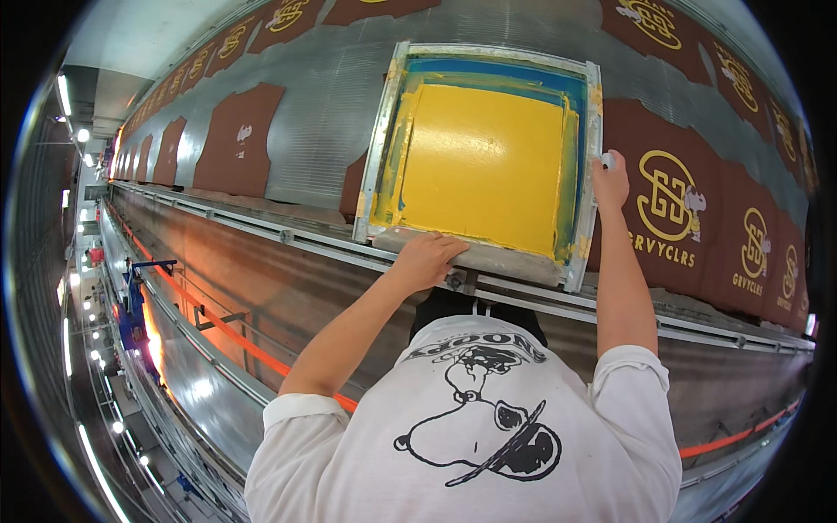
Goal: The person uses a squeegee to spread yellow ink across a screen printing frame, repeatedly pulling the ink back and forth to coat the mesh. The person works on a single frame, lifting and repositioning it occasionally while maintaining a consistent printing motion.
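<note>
A screen-printing frame [595, 113] with a yellow ink area [479, 157] inside a blue-green border lies over the long metal printing table. My left hand [432, 255] grips the frame's near bar [510, 260], fingers bent over it, left of its middle. My right hand [610, 181] is closed on the frame's right side, with a small pale part at my fingertips that I cannot make out. Right of the frame, brown fabric pieces [619, 131] carry yellow emblems and small white figures. To the left, a brown piece [227, 148] has only a small white print.
The long metal table [305, 105] holds rows of brown pieces along both sides. A metal rail [235, 209] runs along its near edge. Below and left are orange bars [279, 357], a glowing strip and another metal surface [192, 366]. Ceiling lights run down the far left.
</note>
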Motion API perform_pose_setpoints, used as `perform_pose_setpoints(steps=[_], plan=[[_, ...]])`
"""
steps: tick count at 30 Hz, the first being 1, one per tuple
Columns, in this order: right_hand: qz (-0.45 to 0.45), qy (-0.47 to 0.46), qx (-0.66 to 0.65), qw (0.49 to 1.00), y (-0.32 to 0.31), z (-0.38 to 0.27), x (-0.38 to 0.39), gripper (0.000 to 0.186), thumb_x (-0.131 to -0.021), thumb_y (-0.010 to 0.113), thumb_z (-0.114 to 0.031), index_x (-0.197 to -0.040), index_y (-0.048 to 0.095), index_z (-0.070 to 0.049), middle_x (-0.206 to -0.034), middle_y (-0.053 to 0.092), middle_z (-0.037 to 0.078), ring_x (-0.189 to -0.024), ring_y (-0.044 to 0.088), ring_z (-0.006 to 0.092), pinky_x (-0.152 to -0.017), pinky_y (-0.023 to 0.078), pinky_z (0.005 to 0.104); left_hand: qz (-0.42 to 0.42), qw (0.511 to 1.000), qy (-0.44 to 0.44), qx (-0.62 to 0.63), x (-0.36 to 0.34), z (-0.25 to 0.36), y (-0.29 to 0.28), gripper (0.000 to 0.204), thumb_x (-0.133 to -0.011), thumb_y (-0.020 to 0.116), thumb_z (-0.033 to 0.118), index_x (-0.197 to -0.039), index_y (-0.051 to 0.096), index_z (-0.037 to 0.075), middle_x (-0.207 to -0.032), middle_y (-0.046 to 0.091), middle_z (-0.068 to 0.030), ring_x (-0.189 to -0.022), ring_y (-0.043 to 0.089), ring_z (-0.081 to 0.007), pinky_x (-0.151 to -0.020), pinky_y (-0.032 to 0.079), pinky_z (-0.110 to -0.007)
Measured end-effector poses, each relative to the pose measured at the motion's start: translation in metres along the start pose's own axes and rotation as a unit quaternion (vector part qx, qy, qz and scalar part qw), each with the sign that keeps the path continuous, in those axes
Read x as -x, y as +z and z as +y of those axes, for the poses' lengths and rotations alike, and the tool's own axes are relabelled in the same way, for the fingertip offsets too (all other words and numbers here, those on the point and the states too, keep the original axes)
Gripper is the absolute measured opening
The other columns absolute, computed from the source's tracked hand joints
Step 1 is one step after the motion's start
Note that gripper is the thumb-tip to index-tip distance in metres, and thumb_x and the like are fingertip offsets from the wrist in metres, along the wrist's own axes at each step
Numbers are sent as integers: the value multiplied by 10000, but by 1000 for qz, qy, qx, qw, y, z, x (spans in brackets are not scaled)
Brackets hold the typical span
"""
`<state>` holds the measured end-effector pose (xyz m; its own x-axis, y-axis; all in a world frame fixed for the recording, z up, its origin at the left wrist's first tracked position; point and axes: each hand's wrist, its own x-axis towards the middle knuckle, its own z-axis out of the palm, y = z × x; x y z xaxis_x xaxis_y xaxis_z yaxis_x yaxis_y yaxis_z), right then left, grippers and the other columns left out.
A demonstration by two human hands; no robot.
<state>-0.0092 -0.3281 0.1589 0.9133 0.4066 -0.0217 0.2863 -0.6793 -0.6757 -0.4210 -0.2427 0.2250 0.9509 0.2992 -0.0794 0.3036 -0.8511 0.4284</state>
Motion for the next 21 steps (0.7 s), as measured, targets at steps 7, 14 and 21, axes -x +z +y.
perform_pose_setpoints(steps=[7,14,21], plan=[[5,12,17,1000,3,1,0,521,-893,665,-379,-1364,573,-178,-1123,713,142,-1013,691,331,-897,513,439,97,988,-115,36,-13,-14,-55,270,-875,710,154,-1140,691,108,-987,718,-136,-931,682,-360,-796,540,-448],[10,17,16,1000,-1,-9,7,499,-907,655,-362,-1368,571,-192,-1024,724,128,-939,701,308,-849,521,429,217,930,-292,41,-53,-101,-85,322,-886,700,270,-973,678,-39,-869,687,-264,-862,666,-457,-752,521,-497],[28,23,22,999,0,-8,8,496,-912,641,-372,-1370,569,-196,-982,724,117,-917,701,304,-836,520,427,234,904,-357,29,-69,-146,-83,362,-891,677,266,-866,640,-93,-866,679,-318,-847,674,-485,-781,532,-518]])
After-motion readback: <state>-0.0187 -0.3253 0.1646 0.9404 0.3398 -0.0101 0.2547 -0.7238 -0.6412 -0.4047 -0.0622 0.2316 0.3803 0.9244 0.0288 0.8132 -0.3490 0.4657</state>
